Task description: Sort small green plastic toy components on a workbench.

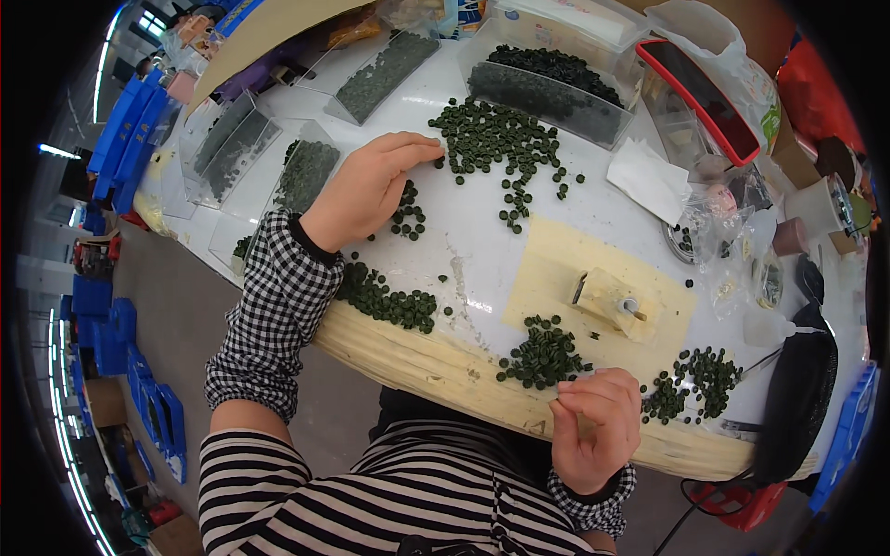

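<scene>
My left hand (371,185) reaches over the table with its fingers stretched out. Its fingertips meet the left edge of a spread pile of small dark green discs (496,139); one disc lies right at the tips. More discs (408,213) show beside this hand's palm. Close to the table's front edge, my right hand (598,422) has its fingers curled in toward the thumb. Whatever they may hold is too small to make out. Just beyond it sits a heap of the same discs (542,355), beside a small yellowish block fixture with a metal pin (616,301) on a tan sheet (538,269).
Clear bins of discs stand at the back, one large (556,107) and one tilted (385,79); further bins (232,148) are at left. Other disc piles lie front left (389,301) and right (700,380). A red-cased phone (700,100), white tissue (649,176) and black bag (797,398) are rightward.
</scene>
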Demonstrator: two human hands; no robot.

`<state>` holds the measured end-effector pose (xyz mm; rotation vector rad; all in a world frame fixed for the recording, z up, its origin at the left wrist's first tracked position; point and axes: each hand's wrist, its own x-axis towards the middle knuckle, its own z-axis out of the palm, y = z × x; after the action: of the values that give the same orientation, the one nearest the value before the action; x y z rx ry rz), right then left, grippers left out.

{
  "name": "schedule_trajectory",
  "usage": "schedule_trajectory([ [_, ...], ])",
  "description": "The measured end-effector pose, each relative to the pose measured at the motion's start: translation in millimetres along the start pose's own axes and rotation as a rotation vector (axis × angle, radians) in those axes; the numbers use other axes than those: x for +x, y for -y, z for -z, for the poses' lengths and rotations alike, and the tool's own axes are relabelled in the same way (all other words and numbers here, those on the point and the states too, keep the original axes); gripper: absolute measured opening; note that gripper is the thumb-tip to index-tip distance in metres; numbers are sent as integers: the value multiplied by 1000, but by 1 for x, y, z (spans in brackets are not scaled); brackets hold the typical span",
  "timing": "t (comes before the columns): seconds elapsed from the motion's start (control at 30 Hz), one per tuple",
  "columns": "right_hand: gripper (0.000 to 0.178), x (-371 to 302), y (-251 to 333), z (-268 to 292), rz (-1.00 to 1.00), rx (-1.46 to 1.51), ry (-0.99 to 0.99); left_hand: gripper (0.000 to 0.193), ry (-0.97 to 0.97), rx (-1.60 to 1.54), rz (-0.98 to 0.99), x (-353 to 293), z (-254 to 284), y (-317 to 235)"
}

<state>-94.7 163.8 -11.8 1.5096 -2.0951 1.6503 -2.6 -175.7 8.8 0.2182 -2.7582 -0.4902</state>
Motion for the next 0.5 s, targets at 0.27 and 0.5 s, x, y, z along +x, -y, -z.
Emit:
schedule_trajectory([
  [0.27, 23, 1, 1, 0, 0, 1, -1, 45, -39, -165, 98, -7, 6, 3],
  [0.5, 23, 0, 0, 0, -5, 0, -6, 45, -28, -247, 124, 4, -6, 6],
])
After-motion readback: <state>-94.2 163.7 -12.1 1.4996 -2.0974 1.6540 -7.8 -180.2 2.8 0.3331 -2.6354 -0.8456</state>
